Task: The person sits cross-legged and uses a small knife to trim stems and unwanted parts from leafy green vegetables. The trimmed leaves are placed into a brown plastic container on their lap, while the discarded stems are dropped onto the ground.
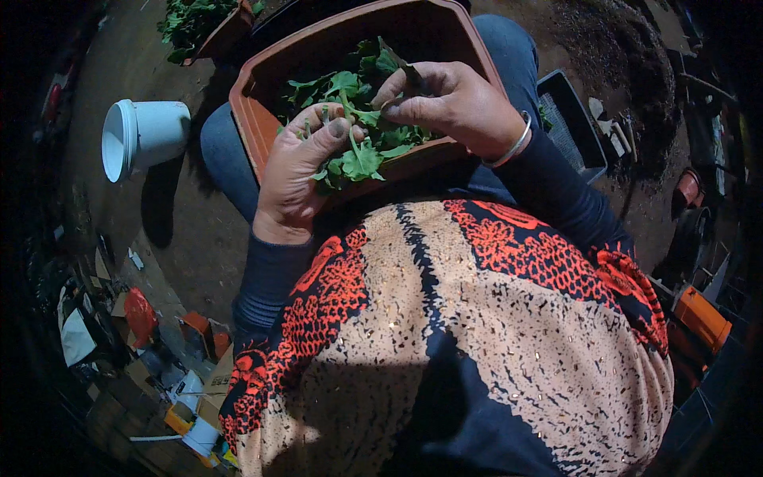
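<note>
My left hand (316, 140) grips a few leafy green stem cuttings (360, 161) between thumb and fingers, with short cut stem ends showing above the fingers. Close by on the right, my right hand (429, 101) has its thumb and forefinger pinched near a leaf; a dark, narrow item lies along its fingers, too shaded to name. Whether it grips that item or a leaf is unclear. Both hands are over a brown plastic planter box (247, 119), which rests across my lap between my knees. More green leafy cuttings lie inside the planter, partly hidden by my hands.
A white bucket (158, 134) lies on its side at the left. Another planter with leafy plants (191, 27) is at the top left. A grey tray (572, 125) and heaped dark soil (626, 77) are at the right. Cardboard, orange containers and litter cover the lower left ground.
</note>
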Motion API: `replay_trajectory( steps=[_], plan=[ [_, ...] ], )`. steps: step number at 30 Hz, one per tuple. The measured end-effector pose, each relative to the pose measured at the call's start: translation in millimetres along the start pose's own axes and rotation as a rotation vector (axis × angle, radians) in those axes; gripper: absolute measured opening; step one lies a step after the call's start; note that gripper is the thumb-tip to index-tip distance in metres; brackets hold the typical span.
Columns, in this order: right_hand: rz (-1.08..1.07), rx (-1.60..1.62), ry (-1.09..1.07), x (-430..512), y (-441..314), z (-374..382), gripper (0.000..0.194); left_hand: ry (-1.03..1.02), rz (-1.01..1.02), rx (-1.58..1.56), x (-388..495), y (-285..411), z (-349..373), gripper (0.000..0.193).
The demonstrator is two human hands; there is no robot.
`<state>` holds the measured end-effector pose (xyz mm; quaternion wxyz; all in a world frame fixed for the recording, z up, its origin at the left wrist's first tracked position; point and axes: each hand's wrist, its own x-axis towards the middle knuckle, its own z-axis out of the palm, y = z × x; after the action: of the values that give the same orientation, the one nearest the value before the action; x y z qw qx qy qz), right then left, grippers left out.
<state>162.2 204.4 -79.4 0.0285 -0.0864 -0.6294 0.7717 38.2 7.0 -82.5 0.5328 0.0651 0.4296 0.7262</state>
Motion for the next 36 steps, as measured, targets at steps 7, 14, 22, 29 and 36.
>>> replay_trajectory(
  steps=[7,14,22,29,36],
  plan=[
    [-0.027,-0.042,0.046,0.5,6.3,-2.2,0.012,0.128,0.063,0.255,-5.1,3.1,11.1,0.019],
    [-0.128,-0.280,0.111,-1.2,7.0,-1.8,0.016,0.156,0.087,0.438,-8.7,6.8,18.1,0.014],
    [-0.510,-0.787,0.434,1.6,17.3,-10.8,0.025,0.171,0.120,0.331,-4.9,3.3,5.9,0.015],
    [-0.378,-0.938,0.193,-15.0,11.4,17.9,0.021,0.190,0.116,0.320,-5.4,4.3,13.7,0.018],
    [-0.356,-0.992,0.216,-13.4,13.4,19.6,0.022,0.167,0.120,0.336,-5.0,2.1,11.0,0.017]
  ],
)
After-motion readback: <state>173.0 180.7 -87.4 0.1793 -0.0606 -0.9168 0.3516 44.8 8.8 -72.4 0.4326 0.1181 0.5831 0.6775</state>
